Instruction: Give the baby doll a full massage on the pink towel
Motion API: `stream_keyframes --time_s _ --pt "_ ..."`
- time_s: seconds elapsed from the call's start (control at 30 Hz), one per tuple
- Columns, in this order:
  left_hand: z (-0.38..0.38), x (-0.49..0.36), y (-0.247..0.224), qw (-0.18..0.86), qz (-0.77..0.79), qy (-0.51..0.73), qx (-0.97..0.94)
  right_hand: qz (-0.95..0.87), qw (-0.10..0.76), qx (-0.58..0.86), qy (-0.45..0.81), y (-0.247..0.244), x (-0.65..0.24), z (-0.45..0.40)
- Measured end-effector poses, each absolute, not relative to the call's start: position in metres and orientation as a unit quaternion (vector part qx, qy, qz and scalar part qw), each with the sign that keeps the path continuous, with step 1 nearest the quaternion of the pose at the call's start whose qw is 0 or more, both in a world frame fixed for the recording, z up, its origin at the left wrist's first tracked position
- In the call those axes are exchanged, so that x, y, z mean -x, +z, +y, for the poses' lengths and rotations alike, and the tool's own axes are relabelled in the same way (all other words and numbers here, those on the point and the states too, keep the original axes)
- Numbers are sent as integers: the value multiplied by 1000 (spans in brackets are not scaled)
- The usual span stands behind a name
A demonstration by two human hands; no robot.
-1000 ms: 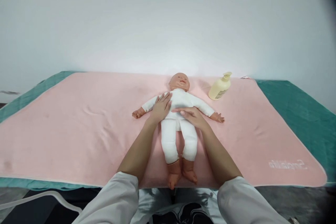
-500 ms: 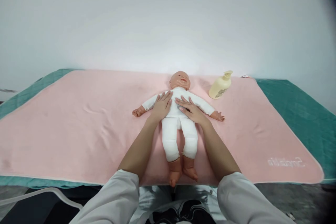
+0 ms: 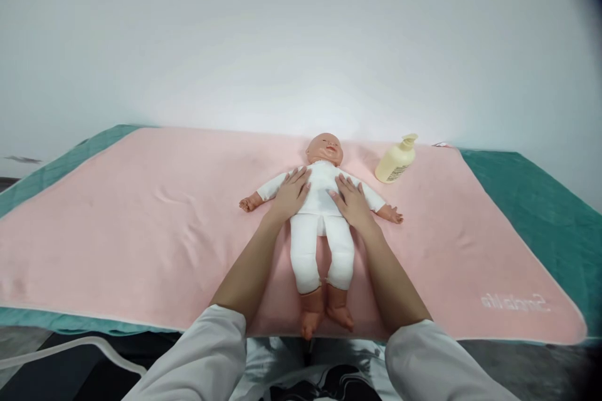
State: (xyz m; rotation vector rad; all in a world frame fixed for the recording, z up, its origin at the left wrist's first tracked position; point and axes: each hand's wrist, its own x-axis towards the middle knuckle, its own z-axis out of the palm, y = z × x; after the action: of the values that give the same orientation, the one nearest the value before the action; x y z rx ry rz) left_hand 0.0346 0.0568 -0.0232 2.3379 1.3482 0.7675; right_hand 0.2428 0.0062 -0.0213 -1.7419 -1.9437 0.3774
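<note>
A baby doll [image 3: 322,200] with a white cloth body lies on its back on a pink blanket [image 3: 141,219], its head toward the wall and its feet at the near edge. My left hand [image 3: 292,192] rests flat on the left side of the doll's chest, fingers stretched out. On the right side of the chest lies my right hand [image 3: 352,202], also flat, with its fingers slightly spread. Neither hand grips anything. Bare white cloth shows between the two hands.
A pale yellow pump bottle [image 3: 396,160] stands on the blanket, right of the doll's head. Beneath the blanket, a green cover [image 3: 540,200] shows at the sides. A white wall [image 3: 301,37] rises behind. A pale tube [image 3: 79,343] curves at the lower left.
My right hand has moved right, from the middle of the doll's chest to its side, and its fingers now point more upward. My left hand stays nearly in place. The view has shifted slightly.
</note>
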Motion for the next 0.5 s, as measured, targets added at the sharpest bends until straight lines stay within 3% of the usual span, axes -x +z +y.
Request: stream_keyframes --time_s 0.17,0.27,0.5 --pt "59 -27 -23 131 476 358 -792 -689 366 612 130 -18 -257 7" --pt "59 -19 -17 110 509 365 -772 -658 389 634 121 -8 -274 3" --pt "47 28 14 133 662 158 -720 -567 220 768 200 17 -339 -25"
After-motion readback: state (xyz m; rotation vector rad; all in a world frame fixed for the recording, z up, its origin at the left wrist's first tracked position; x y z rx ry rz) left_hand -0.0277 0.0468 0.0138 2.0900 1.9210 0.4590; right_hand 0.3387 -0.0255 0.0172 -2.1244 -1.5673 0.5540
